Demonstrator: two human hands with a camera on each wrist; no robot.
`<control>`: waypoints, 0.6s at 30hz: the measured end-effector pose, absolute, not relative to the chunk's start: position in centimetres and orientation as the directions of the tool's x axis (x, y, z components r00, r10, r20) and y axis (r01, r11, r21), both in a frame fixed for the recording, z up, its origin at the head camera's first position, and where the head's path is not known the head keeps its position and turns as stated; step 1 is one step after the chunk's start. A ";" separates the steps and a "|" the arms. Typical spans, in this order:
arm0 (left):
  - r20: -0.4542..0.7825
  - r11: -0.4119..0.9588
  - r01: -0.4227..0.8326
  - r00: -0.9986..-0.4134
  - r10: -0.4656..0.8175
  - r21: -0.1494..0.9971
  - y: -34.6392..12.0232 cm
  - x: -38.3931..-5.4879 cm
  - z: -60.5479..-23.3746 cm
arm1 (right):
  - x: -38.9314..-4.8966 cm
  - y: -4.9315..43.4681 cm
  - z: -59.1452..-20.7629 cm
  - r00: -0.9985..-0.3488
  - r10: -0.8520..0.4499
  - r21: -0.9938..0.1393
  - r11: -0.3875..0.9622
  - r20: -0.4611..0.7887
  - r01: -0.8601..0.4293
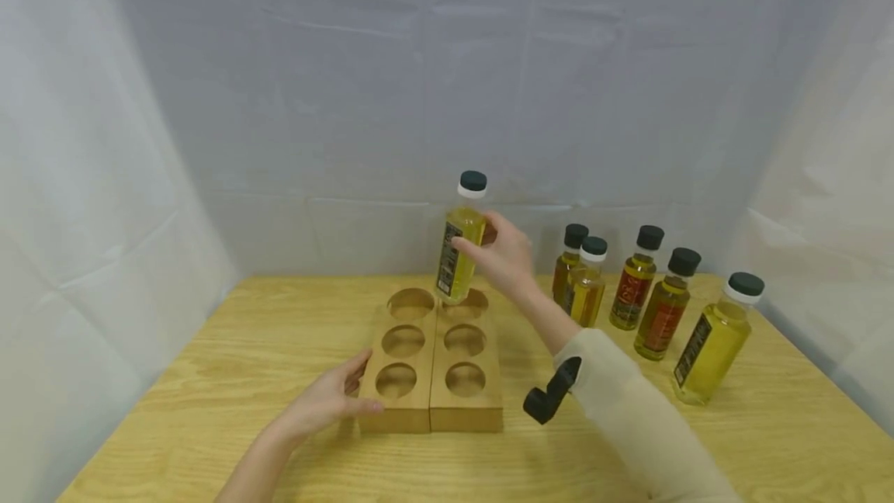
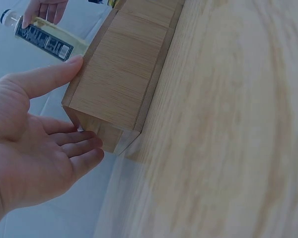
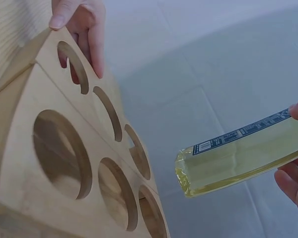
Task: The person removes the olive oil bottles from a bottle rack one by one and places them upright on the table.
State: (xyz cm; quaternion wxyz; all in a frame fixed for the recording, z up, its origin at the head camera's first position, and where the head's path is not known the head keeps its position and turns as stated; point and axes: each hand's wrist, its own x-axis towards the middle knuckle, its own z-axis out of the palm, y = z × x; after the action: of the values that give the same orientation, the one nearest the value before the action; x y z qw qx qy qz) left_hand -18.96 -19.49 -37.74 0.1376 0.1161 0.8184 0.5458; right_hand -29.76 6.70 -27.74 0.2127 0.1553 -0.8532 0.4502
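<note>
Two wooden bottle holders stand side by side, a left one [image 1: 395, 420] and a right one [image 1: 466, 420], each with a row of three round holes in its top. My right hand [image 1: 507, 253] grips an oil bottle [image 1: 468, 243] with yellow oil, a dark label and a green-and-white cap. The bottle tilts slightly above the far hole of the right holder; the right wrist view shows its base [image 3: 185, 173] clear of the wood. My left hand [image 1: 324, 402] is at the near left corner of the left holder, thumb by its edge and fingers loosely extended along its side.
To the right stand several oil bottles: a yellow one [image 1: 712, 352] nearest, two with red labels [image 1: 632, 289] and black caps, a green-capped one [image 1: 585, 293] and a black-capped one [image 1: 564, 270] partly behind it. White sheeting [image 1: 349, 99] surrounds the wooden table [image 1: 279, 332].
</note>
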 end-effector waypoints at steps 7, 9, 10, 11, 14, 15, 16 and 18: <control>-0.103 0.376 0.039 -0.931 0.349 0.926 -19.4 -19.0 -37.6 | -27.9 9.1 -28.1 -0.876 -0.073 -0.716 0.546 0.478 -0.436; -0.101 0.378 0.041 -0.932 0.347 0.925 -19.3 -19.1 -37.6 | -27.3 9.8 -28.2 -0.881 -0.075 -0.723 0.540 0.468 -0.430; -0.099 0.379 0.044 -0.932 0.348 0.924 -19.3 -19.1 -37.6 | -27.0 10.2 -28.3 -0.882 -0.074 -0.724 0.540 0.466 -0.428; -0.098 0.378 0.045 -0.932 0.349 0.925 -19.3 -19.1 -37.6 | -26.7 10.6 -28.3 -0.882 -0.073 -0.726 0.538 0.465 -0.428; -0.094 0.377 0.050 -0.930 0.354 0.925 -19.3 -19.1 -37.6 | -26.1 11.6 -28.7 -0.881 -0.061 -0.728 0.537 0.469 -0.425; -0.093 0.377 0.051 -0.930 0.356 0.925 -19.3 -19.1 -37.6 | -25.8 11.9 -28.9 -0.879 -0.056 -0.727 0.539 0.473 -0.425; -0.093 0.376 0.052 -0.929 0.357 0.925 -19.4 -19.0 -37.6 | -25.6 12.3 -29.0 -0.879 -0.049 -0.730 0.537 0.474 -0.423; -0.096 0.375 0.049 -0.929 0.359 0.926 -19.4 -19.0 -37.6 | -25.3 12.9 -29.4 -0.876 -0.038 -0.729 0.539 0.480 -0.423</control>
State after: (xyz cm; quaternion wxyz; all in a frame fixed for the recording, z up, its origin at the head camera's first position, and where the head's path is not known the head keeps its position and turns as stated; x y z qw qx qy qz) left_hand -19.00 -19.38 -37.65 0.1420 0.1247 0.8168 0.5451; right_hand -25.30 12.91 -29.42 0.2089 0.1351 -0.8519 0.4608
